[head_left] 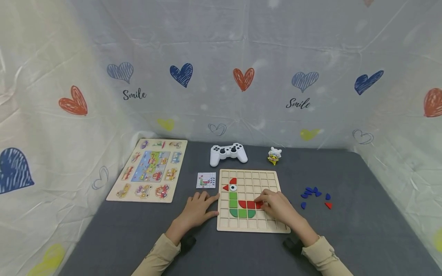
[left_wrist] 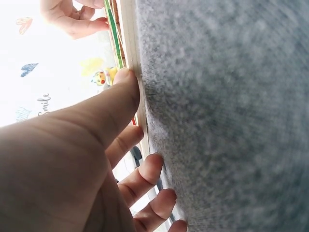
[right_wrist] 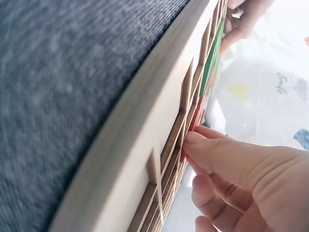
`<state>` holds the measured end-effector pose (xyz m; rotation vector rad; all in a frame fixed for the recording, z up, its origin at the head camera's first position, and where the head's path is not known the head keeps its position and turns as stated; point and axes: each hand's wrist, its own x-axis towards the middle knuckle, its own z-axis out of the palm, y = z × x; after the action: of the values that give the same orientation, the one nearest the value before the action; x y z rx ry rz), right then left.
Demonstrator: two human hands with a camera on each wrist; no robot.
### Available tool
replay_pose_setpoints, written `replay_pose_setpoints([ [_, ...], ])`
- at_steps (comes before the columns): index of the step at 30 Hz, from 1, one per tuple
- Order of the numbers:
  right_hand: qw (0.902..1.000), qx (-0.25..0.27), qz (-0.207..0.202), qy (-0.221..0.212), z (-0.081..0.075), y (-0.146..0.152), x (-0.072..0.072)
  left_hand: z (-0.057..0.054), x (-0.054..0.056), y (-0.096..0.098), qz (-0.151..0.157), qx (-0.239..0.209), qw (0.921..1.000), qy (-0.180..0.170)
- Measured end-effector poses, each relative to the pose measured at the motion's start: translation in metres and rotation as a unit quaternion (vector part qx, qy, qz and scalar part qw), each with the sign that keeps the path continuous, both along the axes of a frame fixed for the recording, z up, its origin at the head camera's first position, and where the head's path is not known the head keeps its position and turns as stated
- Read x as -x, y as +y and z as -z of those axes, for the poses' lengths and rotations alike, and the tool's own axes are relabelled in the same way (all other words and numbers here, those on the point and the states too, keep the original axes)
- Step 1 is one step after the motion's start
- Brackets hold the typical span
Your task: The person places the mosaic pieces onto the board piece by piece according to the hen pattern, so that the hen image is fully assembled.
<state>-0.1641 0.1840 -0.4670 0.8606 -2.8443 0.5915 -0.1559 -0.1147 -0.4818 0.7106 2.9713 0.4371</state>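
Note:
A wooden grid board point(head_left: 248, 229) holds a bird-like pattern of red and green tiles with an eye tile point(head_left: 233, 188). On its left edge rest the thumb and index fingertip of my left hand point(head_left: 195, 210), the other fingers spread loosely beside it. My right hand point(head_left: 279, 207) is over the board's right half, thumb and index finger pinching a red tile point(right_wrist: 183, 155) at the right end of the red row. Its other fingers are curled beneath, in the right wrist view. The fingers partly hide that tile. Green tiles point(head_left: 242, 213) form the row below.
Blue pieces point(head_left: 304, 205) and a red triangle point(head_left: 328, 205) lie right of the board. A pattern card point(head_left: 206, 180) is at its upper left. Behind stand a white game controller point(head_left: 228, 152) and a small figurine point(head_left: 274, 156). A vehicle puzzle board point(head_left: 115, 195) lies far left.

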Motion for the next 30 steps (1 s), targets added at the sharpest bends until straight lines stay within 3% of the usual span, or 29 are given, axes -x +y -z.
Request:
replay_pose_setpoints([
  [15, 0.9994, -0.004, 0.023, 0.027, -0.003, 0.018, -0.008, 0.001, 0.001, 0.000, 0.002, 0.002, 1.0000, -0.002],
  [30, 0.9955, -0.019, 0.093, 0.009, -0.008, 0.078, -0.020, 0.002, 0.001, 0.000, 0.001, 0.006, 1.0000, 0.000],
])
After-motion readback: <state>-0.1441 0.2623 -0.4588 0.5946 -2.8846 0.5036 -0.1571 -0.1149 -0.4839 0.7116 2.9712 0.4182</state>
